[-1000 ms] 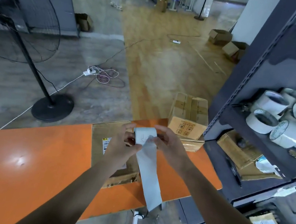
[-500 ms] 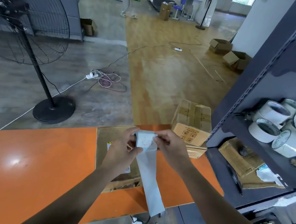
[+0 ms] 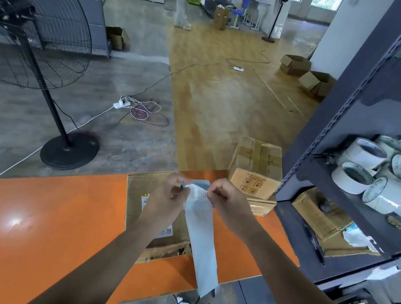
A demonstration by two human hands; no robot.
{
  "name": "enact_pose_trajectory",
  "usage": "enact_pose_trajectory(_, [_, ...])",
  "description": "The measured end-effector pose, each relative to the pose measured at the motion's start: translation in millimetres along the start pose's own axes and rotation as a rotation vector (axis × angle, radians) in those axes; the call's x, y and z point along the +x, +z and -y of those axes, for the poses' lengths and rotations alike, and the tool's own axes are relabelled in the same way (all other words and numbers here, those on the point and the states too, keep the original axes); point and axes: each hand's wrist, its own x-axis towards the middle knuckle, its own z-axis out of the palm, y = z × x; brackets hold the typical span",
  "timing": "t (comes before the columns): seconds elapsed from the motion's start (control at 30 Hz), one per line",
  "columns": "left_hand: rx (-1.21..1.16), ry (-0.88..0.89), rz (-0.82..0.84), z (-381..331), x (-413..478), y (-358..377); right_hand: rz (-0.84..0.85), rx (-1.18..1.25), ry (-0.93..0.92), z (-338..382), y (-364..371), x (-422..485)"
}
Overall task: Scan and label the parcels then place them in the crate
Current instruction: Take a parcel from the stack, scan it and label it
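**You:** What's changed?

**Guide:** Since a second ago your hands have drawn closer, and the label has begun lifting off the top of the backing strip.

**You:** And my grip?

**Guide:** Your left hand pinches the label's left edge and your right hand its right, just above the flat parcel on the orange table. I'd peel slowly and keep the label taut so it can't curl onto itself.

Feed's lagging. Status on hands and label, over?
Left hand, right hand both pinch label strip at top. Strip hangs over flat box on orange table. Nothing blocking.
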Motion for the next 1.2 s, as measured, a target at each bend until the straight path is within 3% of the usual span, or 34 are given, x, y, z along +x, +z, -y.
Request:
enact_pose_trajectory(0.13, [0.060, 0.023, 0.005, 3, 3, 3, -0.014, 0.126, 0.064, 2, -3, -1])
enact_pose_trajectory(0.27, [0.099, 0.060, 0.047, 6, 4, 4, -0.096, 0.333, 0.243, 3, -5, 1])
enact_pose_trajectory(0.47, [0.063, 0.105, 0.112, 6, 2, 10, -0.144, 0.340, 0.420, -8, -8, 7])
enact_pose_trajectory(0.7, [0.017, -0.013, 0.082, 9, 5, 26, -0.304, 0.362, 0.496, -29, -13, 9])
enact_pose_trajectory(0.87, [-0.018, -0.136, 0.024, 9, 10, 51, -0.384, 0.212, 0.591, -55, -42, 9])
enact_pose_trajectory(1.0, [-0.112, -0.281, -0.060, 9, 18, 76, -0.262, -0.107, 0.530, -80, -65, 12])
enact_pose_trajectory(1.2, [-0.048, -0.448, -0.103, 31, 30, 103, -0.023, -0.575, 0.340, -128, -61, 15])
